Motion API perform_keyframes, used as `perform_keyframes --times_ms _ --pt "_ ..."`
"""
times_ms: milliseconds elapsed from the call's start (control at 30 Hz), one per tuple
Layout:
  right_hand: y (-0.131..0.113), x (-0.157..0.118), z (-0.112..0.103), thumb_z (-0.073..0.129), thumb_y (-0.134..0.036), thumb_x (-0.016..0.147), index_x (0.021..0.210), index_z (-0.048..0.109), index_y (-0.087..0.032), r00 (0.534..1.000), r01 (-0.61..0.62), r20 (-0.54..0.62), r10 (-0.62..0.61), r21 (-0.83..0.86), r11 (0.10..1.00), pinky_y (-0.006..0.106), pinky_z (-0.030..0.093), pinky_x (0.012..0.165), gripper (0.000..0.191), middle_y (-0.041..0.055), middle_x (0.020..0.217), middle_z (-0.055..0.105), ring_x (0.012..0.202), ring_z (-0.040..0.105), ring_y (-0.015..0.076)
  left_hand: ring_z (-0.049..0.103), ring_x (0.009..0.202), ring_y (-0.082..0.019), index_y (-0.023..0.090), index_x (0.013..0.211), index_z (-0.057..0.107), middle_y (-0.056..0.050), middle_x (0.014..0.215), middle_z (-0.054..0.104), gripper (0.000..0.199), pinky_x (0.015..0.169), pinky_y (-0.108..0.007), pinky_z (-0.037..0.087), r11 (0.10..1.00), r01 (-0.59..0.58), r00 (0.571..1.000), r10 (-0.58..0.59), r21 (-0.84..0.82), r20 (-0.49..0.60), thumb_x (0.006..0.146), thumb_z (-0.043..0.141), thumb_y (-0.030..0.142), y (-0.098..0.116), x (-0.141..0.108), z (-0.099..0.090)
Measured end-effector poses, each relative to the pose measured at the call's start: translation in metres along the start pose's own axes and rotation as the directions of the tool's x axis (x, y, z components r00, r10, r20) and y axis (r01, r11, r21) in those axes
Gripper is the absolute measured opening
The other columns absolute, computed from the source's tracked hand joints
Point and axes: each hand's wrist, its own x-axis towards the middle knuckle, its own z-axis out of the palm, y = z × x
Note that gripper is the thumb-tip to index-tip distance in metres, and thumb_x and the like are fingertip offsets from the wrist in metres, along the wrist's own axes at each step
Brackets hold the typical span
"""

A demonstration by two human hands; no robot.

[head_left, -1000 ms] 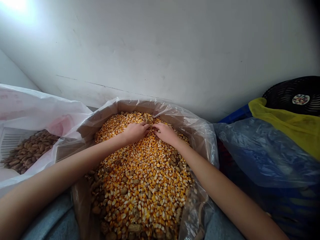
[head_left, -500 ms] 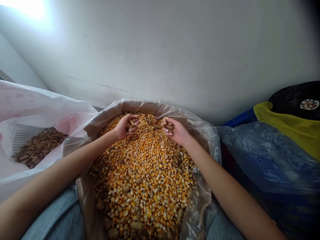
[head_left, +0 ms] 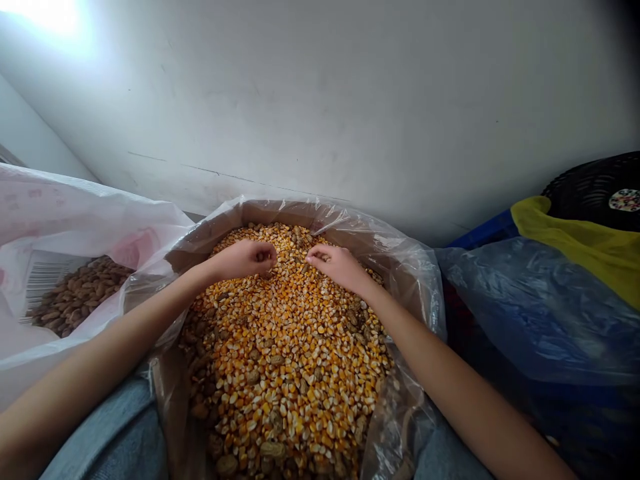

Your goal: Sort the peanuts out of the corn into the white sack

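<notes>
A plastic-lined box [head_left: 290, 208] between my knees holds loose corn kernels [head_left: 295, 333] with unshelled peanuts [head_left: 273, 450] scattered among them. Toward its far side, my left hand [head_left: 245, 259] is turned palm down with curled fingers, low over the kernels. The peanuts it held a moment before are mostly hidden inside it. Opposite, across a small gap, my right hand [head_left: 337, 265] is closed too, thumb and forefinger near the corn. A bit of peanut seems to show in its curl; the rest is covered by the fingers.
To the left stands a white woven sack [head_left: 90, 193] with almonds [head_left: 83, 293] inside. On the right lie clear plastic sheeting [head_left: 545, 300], a yellow mesh bag [head_left: 575, 233] and a black basket-like object [head_left: 590, 190]. A pale wall [head_left: 320, 100] rises just behind the box.
Both hands have turned from palms up, showing several peanuts, to palms down with fingers curled. They have come lower over the corn, and the right hand has moved left.
</notes>
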Motion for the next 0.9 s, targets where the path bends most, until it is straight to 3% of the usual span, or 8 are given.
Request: perform_keyframes --times_ms 67,200,333,433,533,633,733,900 --pt "0.002 -0.002 0.005 0.05 -0.031 0.074 0.083 0.06 -0.026 0.991 0.112 0.099 -0.09 -0.25 0.962 0.03 0.038 0.069 0.015 0.0007 0.087 0.062 0.079 0.055 0.0177 0.041 0.047 -0.009 0.022 0.071 0.059 0.003 0.053 0.051 0.011 0.047 -0.018 0.028 0.962 -0.05 0.997 0.03 0.269 0.077 0.063 0.059 0.03 -0.001 -0.009 0.002" --pt "0.005 -0.004 0.01 0.049 -0.028 0.075 0.098 0.057 -0.029 0.981 0.127 0.19 -0.038 -0.478 0.869 0.031 0.037 0.071 0.024 0.0022 0.097 0.062 0.084 0.055 0.0216 0.041 0.043 -0.013 0.025 0.087 0.056 0.003 0.048 0.048 0.024 0.048 -0.021 0.028 0.839 -0.036 0.996 -0.017 0.542 0.092 0.066 0.055 0.037 -0.008 -0.018 0.011" --pt "0.003 -0.003 0.011 0.047 -0.031 0.076 0.099 0.057 -0.027 0.989 0.066 0.144 0.021 -0.572 0.818 0.028 0.037 0.065 0.026 0.0039 0.096 0.062 0.08 0.056 0.0211 0.048 0.05 -0.017 0.023 0.099 0.049 0.0 0.055 0.052 0.032 0.05 -0.023 0.029 0.749 0.001 0.996 -0.061 0.662 0.068 0.073 0.043 0.041 -0.013 -0.016 0.011" --pt "-0.002 -0.003 0.009 0.04 -0.034 0.079 0.091 0.059 -0.024 0.996 0.017 0.084 0.034 -0.544 0.839 0.025 0.037 0.06 0.025 0.0028 0.09 0.063 0.075 0.056 0.0175 0.049 0.055 -0.016 0.023 0.092 0.05 -0.001 0.062 0.055 0.027 0.051 -0.023 0.031 0.77 0.042 0.996 -0.083 0.636 0.035 0.074 0.04 0.04 -0.014 -0.014 0.006" --pt "-0.004 -0.004 0.004 0.037 -0.039 0.08 0.088 0.06 -0.022 0.996 -0.034 0.052 0.07 -0.502 0.864 0.023 0.035 0.055 0.029 0.0017 0.078 0.064 0.066 0.055 0.0147 0.046 0.053 -0.012 0.021 0.085 0.05 0.002 0.062 0.052 0.021 0.051 -0.021 0.032 0.921 0.054 0.999 -0.052 0.385 -0.016 0.073 0.043 0.037 -0.012 -0.013 0.002" --pt "-0.002 -0.004 0.001 0.043 -0.041 0.077 0.095 0.058 -0.025 0.988 -0.031 0.11 0.108 -0.543 0.839 0.022 0.034 0.054 0.028 0.0016 0.08 0.063 0.068 0.055 0.0151 0.036 0.042 -0.006 0.021 0.083 0.045 0.005 0.056 0.043 0.017 0.039 -0.017 0.025 0.983 0.063 0.997 -0.068 -0.172 -0.026 0.074 0.046 0.034 -0.008 -0.014 0.002" --pt "0.001 -0.004 0.002 0.044 -0.04 0.076 0.097 0.056 -0.026 0.985 -0.031 0.119 0.127 -0.602 0.798 0.022 0.034 0.055 0.028 0.002 0.088 0.063 0.072 0.056 0.016 0.026 0.034 -0.004 0.022 0.082 0.042 0.007 0.05 0.036 0.011 0.033 -0.015 0.016 0.768 0.052 0.996 -0.084 -0.638 -0.019 0.075 0.044 0.029 -0.006 -0.014 0.001" --pt "0.003 -0.003 0.008 0.045 -0.037 0.076 0.095 0.058 -0.026 0.991 -0.023 0.092 0.098 -0.606 0.795 0.023 0.034 0.057 0.025 0.0023 0.088 0.063 0.076 0.055 0.017 0.027 0.032 -0.005 0.023 0.086 0.047 0.007 0.046 0.035 0.014 0.029 -0.014 0.016 0.437 -0.005 0.991 -0.12 -0.9 -0.063 0.073 0.044 0.021 -0.005 -0.014 -0.004"
